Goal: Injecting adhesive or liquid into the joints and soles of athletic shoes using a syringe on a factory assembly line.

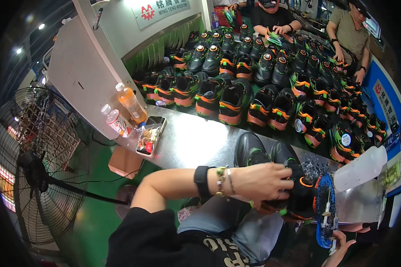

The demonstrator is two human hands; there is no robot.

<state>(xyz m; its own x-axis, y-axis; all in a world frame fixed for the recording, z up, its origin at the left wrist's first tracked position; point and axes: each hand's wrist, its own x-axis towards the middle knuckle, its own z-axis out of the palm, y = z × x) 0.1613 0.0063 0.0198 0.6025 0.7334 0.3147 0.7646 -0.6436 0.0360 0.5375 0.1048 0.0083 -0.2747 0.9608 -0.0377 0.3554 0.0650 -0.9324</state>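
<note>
My left hand comes across from the left, with a dark watch and bracelets at the wrist. Its fingers curl over a black shoe with an orange-ringed dial and green trim, and hide part of it. Another black shoe lies just beyond the hand. At the lower right, my right hand has its fingers closed around the end of a thin pale tool, whose kind I cannot make out. The tool rests over a long blue tray holding dark bits and other pale pieces.
Rows of black shoes with orange and green trim fill the far table. Two drink bottles, a phone and a snack box stand left. A white container leans right. A fan stands left; co-workers work opposite.
</note>
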